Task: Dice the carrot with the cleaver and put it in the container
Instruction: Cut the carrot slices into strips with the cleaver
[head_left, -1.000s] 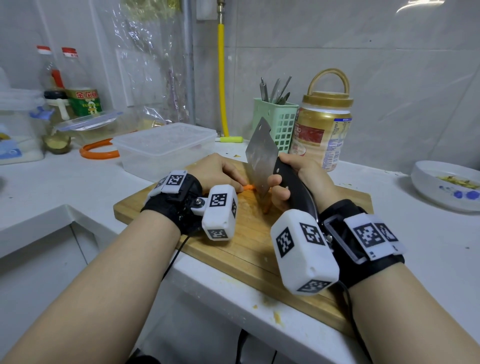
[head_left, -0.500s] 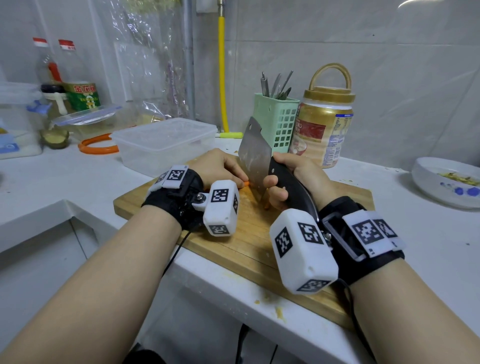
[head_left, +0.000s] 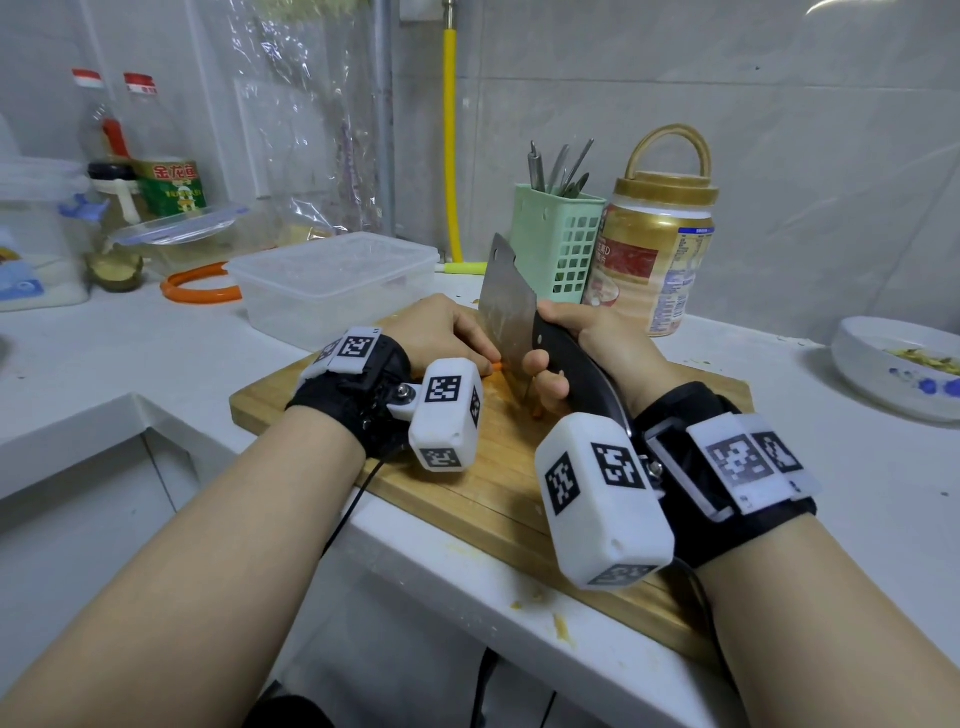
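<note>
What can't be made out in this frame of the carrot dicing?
- Carrot: only an orange sliver shows in the head view; the left hand and cleaver hide the rest.
- Cleaver's cutting edge: behind the right hand.
- Container: frosted walls hide any contents.

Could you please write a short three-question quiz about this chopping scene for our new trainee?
1. True or false: the right hand grips the cleaver by its black handle.
2. What does the left hand hold down on the cutting board?
3. The clear container sits: A) on the board, B) behind the board on the counter, C) in the white bowl.

Key: 1 true. 2 the carrot, of which only an orange tip shows. 3 B.
</note>
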